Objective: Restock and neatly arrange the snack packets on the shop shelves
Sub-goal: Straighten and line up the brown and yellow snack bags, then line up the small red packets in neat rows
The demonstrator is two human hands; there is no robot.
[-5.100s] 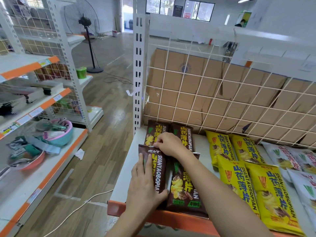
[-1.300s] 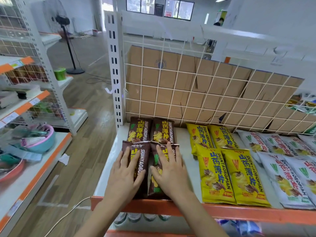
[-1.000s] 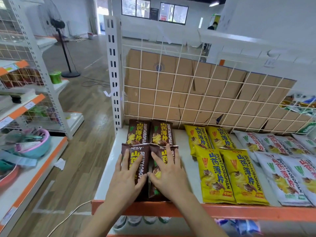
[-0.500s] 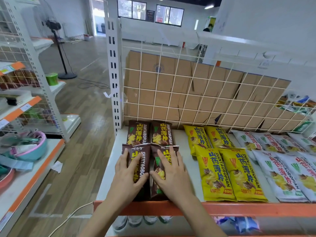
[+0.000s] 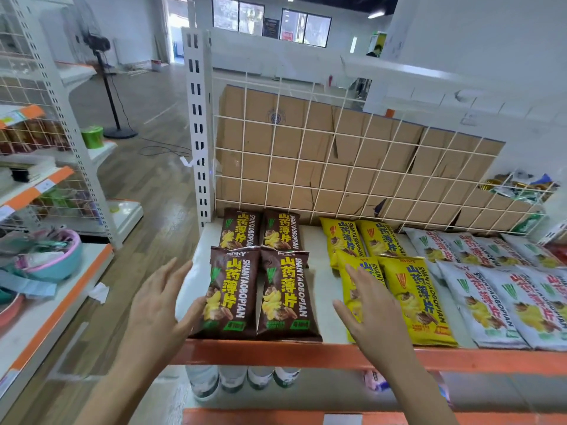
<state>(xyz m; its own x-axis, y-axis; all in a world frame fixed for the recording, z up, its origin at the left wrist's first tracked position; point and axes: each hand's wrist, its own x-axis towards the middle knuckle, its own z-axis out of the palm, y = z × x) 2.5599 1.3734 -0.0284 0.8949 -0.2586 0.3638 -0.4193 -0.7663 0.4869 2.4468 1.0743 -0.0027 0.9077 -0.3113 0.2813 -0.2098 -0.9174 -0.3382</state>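
At left end of shelf (image 5: 337, 354), up to front edge: four brown packets (image 5: 287, 297) flat, two rows of two, sides touching; back pair near wire grid (image 5: 306, 150) at rear edge.
Left hand (image 5: 156, 305): fingers straight, spread, holding nothing; thumb touches left edge of front-left brown packet (image 5: 233, 289).
Right hand (image 5: 368, 308): fingers straight, nothing held, over bare strip and front yellow packet (image 5: 417, 302); contact unclear.
White packets (image 5: 491, 302) toward right end.
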